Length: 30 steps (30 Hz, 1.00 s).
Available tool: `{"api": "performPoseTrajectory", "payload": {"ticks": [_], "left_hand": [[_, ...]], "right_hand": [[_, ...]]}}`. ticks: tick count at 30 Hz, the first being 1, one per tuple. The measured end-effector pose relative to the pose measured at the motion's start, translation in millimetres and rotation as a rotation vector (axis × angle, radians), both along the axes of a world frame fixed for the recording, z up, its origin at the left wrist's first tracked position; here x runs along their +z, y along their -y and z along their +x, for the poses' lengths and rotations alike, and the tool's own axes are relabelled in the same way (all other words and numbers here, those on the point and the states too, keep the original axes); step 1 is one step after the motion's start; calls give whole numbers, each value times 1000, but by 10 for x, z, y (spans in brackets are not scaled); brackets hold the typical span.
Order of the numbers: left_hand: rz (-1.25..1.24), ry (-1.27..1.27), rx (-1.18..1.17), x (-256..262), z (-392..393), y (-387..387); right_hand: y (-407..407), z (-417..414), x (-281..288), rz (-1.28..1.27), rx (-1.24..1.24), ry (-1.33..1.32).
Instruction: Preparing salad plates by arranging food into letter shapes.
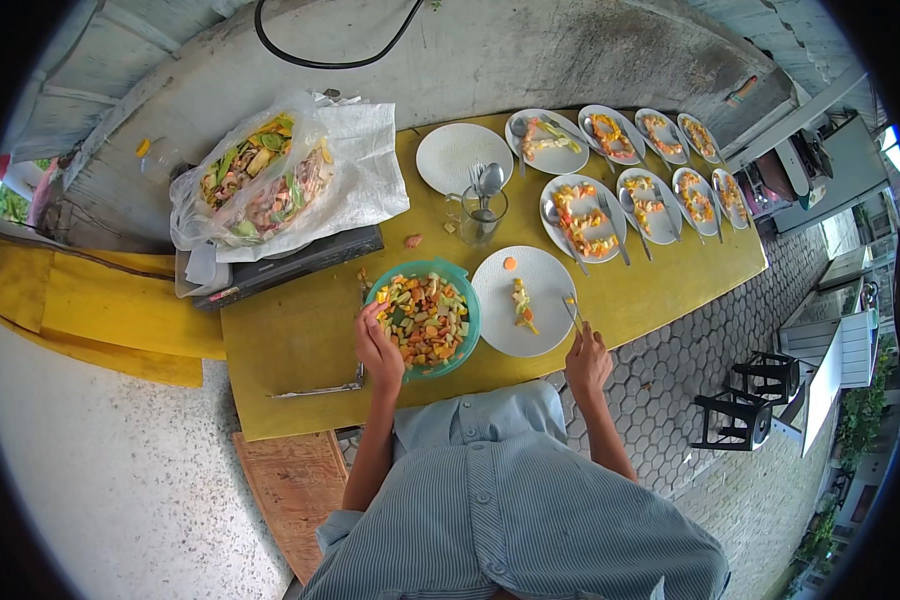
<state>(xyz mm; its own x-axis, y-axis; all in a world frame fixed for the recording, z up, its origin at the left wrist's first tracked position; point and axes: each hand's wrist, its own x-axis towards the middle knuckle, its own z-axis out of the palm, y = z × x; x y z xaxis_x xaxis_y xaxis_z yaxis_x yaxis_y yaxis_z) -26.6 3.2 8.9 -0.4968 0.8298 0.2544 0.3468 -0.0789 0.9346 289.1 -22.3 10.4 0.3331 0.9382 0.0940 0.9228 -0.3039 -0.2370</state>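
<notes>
My left hand (379,347) is at the left rim of a green plastic bowl (474,330) full of chopped vegetables (427,319), its fingertips over the pieces; whether they pinch one cannot be told. My right hand (588,360) holds metal tongs (574,313), their tips at a small yellow piece above the right side of a white plate (487,281). On that plate lie a line of chopped pieces (521,304) and, above it, an orange round slice (510,264). Behind it stands a glass mug (495,225) with forks and spoons, near an empty white plate (461,157).
Several white plates (604,251) with vegetable pieces laid in shapes, spoons and forks fill the yellow table's (667,270) right side. Plastic bags of vegetable scraps (259,176) lie on a white sack (375,172) over a black device (292,266). A metal bracket (322,390) sits front left.
</notes>
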Motion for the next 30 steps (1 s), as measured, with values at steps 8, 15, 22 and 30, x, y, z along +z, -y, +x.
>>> {"api": "performPoseTrajectory", "payload": {"ticks": [8, 15, 22, 30], "left_hand": [[-9, -3, 7, 8, 3, -8], [-10, -12, 1, 6, -2, 1], [3, -4, 2, -13, -2, -5], [0, 12, -9, -7, -1, -11]], "right_hand": [[-53, -85, -114, 47, 121, -87], [-178, -245, 52, 127, 116, -243], [-166, -245, 40, 117, 97, -138], [-162, -242, -67, 82, 110, -197]]}}
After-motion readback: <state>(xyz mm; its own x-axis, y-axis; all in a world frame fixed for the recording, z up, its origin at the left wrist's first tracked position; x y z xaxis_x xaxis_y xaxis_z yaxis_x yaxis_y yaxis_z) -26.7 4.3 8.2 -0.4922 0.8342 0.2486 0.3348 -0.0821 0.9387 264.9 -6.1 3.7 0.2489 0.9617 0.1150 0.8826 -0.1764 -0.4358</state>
